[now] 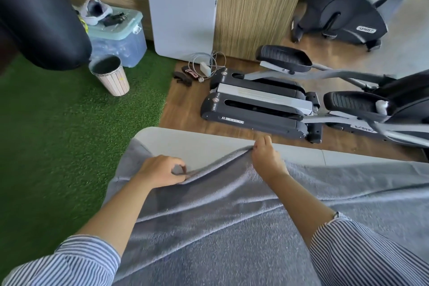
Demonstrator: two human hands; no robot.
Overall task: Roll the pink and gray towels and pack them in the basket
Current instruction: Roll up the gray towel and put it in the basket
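Both hands, L (161,170) & R (267,155), pinch gray towel (232,227) edge on table (209,146).

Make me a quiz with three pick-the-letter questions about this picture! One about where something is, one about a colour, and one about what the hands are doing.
1. Where does the striped bin stand?
A. on the green turf
B. on the table
C. on the towel

2. What colour is the towel being handled?
A. pink
B. gray
C. green

3. What are the left hand and the right hand doing?
A. resting flat
B. pinching the towel's far edge
C. holding a basket

Answers: 1 A, the bin sits on the turf beside the plastic storage box. 2 B, the cloth spread over the table is gray. 3 B, both hands grip the raised edge.
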